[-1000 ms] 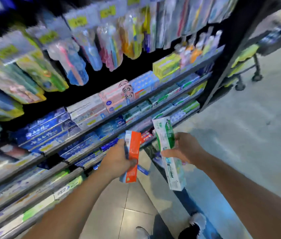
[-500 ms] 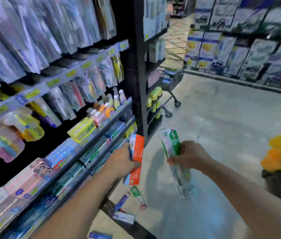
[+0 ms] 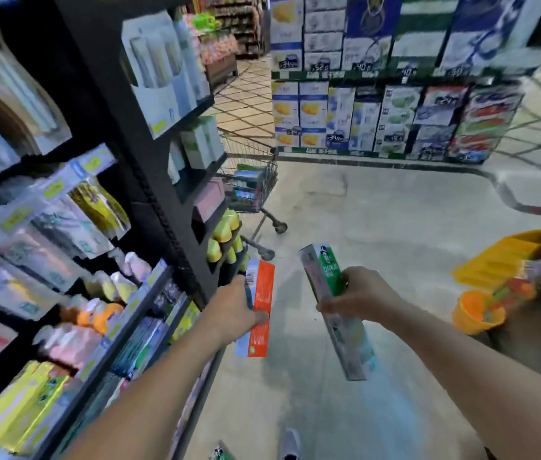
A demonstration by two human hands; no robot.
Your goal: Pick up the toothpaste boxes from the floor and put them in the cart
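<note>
My left hand (image 3: pixel 234 308) grips an orange toothpaste box (image 3: pixel 260 307), held upright at the middle of the view. My right hand (image 3: pixel 360 295) grips a green and white toothpaste box (image 3: pixel 328 273) that tilts, its lower end pointing down and right. The wire shopping cart (image 3: pixel 255 167) stands ahead, partly hidden behind the end of the black shelving, with boxes inside it. Another green box (image 3: pixel 221 454) lies on the floor at the bottom edge, mostly cut off.
Black shelving (image 3: pixel 149 180) full of toothbrushes and toothpaste runs along the left. Stacked boxed goods (image 3: pixel 378 117) line the far wall. A yellow basket (image 3: pixel 507 257) and an orange bucket (image 3: pixel 476 313) sit at the right. My shoe (image 3: pixel 290 444) shows below.
The view has swung up and to the right, away from the low shelves. The cart has come closer and larger in view. Both hands still hold their boxes, carried forward.
</note>
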